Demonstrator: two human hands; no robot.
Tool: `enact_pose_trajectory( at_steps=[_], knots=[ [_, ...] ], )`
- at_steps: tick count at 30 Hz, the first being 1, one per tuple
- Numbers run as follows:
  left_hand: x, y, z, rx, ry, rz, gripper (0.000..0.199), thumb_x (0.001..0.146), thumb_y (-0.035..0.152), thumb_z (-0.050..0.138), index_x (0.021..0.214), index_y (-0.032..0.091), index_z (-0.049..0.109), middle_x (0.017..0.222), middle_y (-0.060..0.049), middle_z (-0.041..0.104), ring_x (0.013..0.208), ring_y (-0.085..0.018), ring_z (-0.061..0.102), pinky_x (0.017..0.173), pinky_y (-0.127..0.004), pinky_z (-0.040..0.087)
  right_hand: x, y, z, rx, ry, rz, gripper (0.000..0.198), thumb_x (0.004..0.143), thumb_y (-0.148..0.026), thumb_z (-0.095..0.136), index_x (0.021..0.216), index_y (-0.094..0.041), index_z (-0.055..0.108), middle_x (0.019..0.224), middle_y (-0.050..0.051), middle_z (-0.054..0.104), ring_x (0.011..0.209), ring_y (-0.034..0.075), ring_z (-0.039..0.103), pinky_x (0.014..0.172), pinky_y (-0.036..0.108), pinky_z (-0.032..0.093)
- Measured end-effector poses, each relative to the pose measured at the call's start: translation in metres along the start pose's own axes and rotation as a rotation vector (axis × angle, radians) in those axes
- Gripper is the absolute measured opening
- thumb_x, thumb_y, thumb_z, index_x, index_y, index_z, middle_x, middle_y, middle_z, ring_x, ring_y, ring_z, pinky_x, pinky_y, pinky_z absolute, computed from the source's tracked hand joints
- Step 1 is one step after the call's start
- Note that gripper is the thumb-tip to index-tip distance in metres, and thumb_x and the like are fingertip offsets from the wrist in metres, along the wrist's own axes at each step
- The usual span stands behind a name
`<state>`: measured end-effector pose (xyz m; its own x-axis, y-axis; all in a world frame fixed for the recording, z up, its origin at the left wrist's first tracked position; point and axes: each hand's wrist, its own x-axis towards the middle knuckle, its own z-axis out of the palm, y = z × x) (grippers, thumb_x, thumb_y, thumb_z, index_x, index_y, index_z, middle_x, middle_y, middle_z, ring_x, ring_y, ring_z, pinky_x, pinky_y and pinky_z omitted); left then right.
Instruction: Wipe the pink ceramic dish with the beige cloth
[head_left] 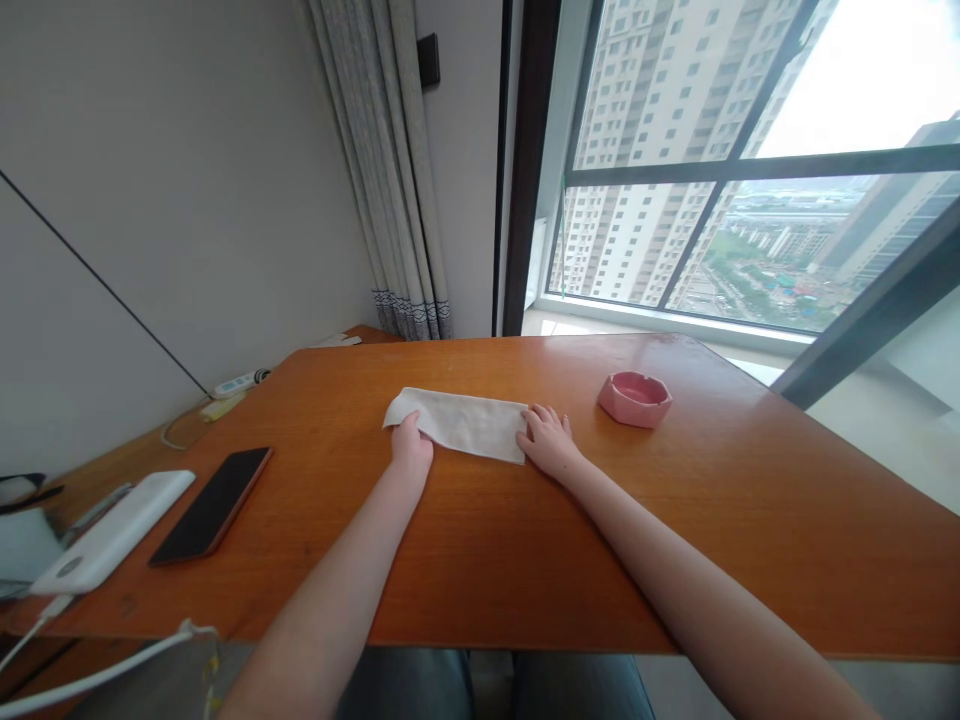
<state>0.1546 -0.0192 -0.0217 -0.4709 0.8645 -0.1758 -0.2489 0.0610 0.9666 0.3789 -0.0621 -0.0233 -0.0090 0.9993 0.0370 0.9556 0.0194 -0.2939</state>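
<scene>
Head view: both hands press a folded white cloth (pixel 461 422) flat on the orange tabletop (pixel 525 540). The left hand (pixel 412 443) pinches its near-left edge; the right hand (pixel 550 440) lies open on its right end. The fold seems mid-way; another fold would need aligned edges.

1 desk (pixel 525 560); 1 white cloth (pixel 465 422); 1 pink ashtray (pixel 634 398); 1 blk phone (pixel 212 503); 1 white power bank (pixel 112 530); 1 power strip (pixel 238 382); 2 hands: left (pixel 412 447), right (pixel 549 442).
</scene>
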Motion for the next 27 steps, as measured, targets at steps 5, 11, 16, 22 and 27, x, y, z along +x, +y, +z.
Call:
enact_pose_trajectory(
  at_steps=[5,11,16,22,27],
  knots=[
    [-0.016,0.0,0.004,0.163,-0.014,0.258,0.043,0.087,0.015,0.038,0.129,0.018,0.046,0.113,-0.011,0.064,0.107,-0.022,0.061,0.091,-0.037,0.051,0.0,0.001,0.001,-0.015,0.004,-0.004,0.049,0.089,-0.038,0.037,0.133,-0.018,0.044,0.145,0.012,0.038,0.137,0.031,0.025,0.111,0.054,0.015],
    [-0.048,-0.01,0.016,0.958,-0.863,0.86,0.044,0.085,0.024,0.047,0.128,0.022,0.052,0.136,-0.009,0.053,0.13,-0.026,0.043,0.113,-0.051,0.021,0.001,0.002,0.003,-0.042,-0.006,-0.04,0.047,0.088,-0.035,0.04,0.131,-0.017,0.046,0.146,0.015,0.036,0.136,0.034,0.026,0.109,0.056,0.017],
    [-0.051,-0.012,0.018,1.25,-1.019,0.89,0.05,0.086,0.021,0.041,0.136,0.024,0.046,0.149,-0.006,0.037,0.138,-0.023,0.03,0.115,-0.05,0.014,0.001,0.004,0.002,-0.052,-0.008,-0.058,0.044,0.089,-0.033,0.038,0.13,-0.018,0.047,0.145,0.015,0.036,0.135,0.034,0.027,0.108,0.055,0.019],
    [-0.054,-0.01,0.015,1.253,-0.956,0.888,0.048,0.088,0.015,0.035,0.134,0.021,0.048,0.147,-0.006,0.039,0.138,-0.023,0.031,0.115,-0.049,0.015,0.0,0.004,0.002,-0.024,0.009,-0.065,0.045,0.088,-0.033,0.04,0.13,-0.018,0.048,0.145,0.015,0.037,0.135,0.034,0.027,0.108,0.056,0.019],
    [-0.057,0.003,0.012,1.204,-0.897,0.93,0.042,0.093,0.028,0.032,0.129,0.021,0.054,0.145,-0.007,0.043,0.138,-0.023,0.03,0.116,-0.05,0.01,0.006,0.007,0.003,0.152,0.07,-0.026,0.038,0.083,-0.024,0.043,0.119,-0.017,0.054,0.138,0.014,0.046,0.132,0.031,0.034,0.109,0.057,0.017]
  ],
)
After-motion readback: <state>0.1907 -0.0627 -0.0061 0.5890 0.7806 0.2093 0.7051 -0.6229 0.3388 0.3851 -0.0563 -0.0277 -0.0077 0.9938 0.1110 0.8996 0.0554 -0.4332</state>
